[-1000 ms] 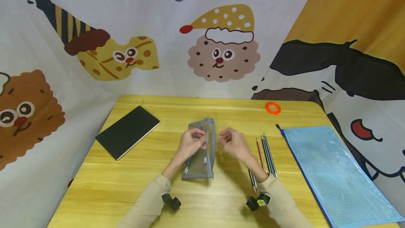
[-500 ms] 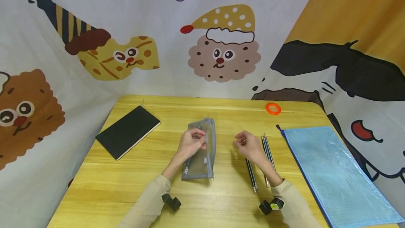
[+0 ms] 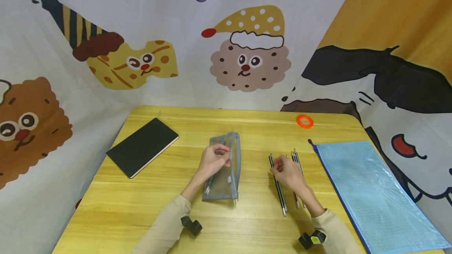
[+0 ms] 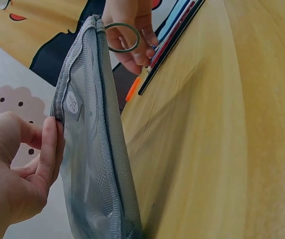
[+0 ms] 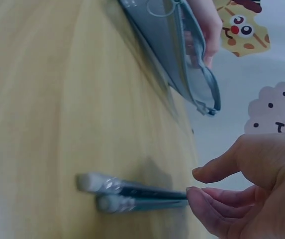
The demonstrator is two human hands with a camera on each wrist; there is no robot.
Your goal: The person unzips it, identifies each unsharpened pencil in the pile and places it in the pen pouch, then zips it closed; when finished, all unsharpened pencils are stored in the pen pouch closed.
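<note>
A grey mesh zip pencil case (image 3: 222,183) stands at mid-table, its zip side open. A pencil shows through its mesh. My left hand (image 3: 214,160) pinches the case's upper edge between thumb and fingers, which the left wrist view confirms (image 4: 28,164). My right hand (image 3: 287,171) is over the pencils to the right of the case. In the right wrist view, its thumb and fingertips are apart, close to two dark pencils (image 5: 142,191) with white eraser ends. More pencils (image 3: 297,158), one of them reddish, lie partly hidden beneath this hand.
A black notebook (image 3: 143,148) lies at the left of the wooden table (image 3: 176,222). On the right is a large blue zip folder (image 3: 374,191). An orange ring (image 3: 305,121) lies near the back edge, before a cartoon-printed cloth (image 3: 187,73).
My right hand has moved away from the case, right and toward me, to the pencils. The left hand keeps its hold on the case.
</note>
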